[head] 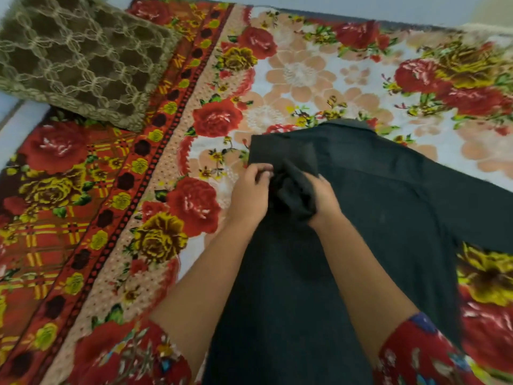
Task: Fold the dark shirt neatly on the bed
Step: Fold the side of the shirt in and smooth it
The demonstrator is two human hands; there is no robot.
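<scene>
The dark shirt (pixel 369 207) lies flat on the flowered bed cover (pixel 299 76), collar toward the far side and its right sleeve stretched out to the right edge of view. The left sleeve is bunched up over the shirt's left shoulder area. My left hand (pixel 249 193) pinches the shirt's left edge beside that bunch. My right hand (pixel 324 201) grips the bunched sleeve fabric from the right. Both hands sit close together, with the crumpled cloth between them.
A brown cushion with a lace-pattern cover (pixel 80 56) rests at the far left corner of the bed. The bed's far edge (pixel 361 18) runs along the top. A red patterned border (pixel 91 218) runs down the cover's left side.
</scene>
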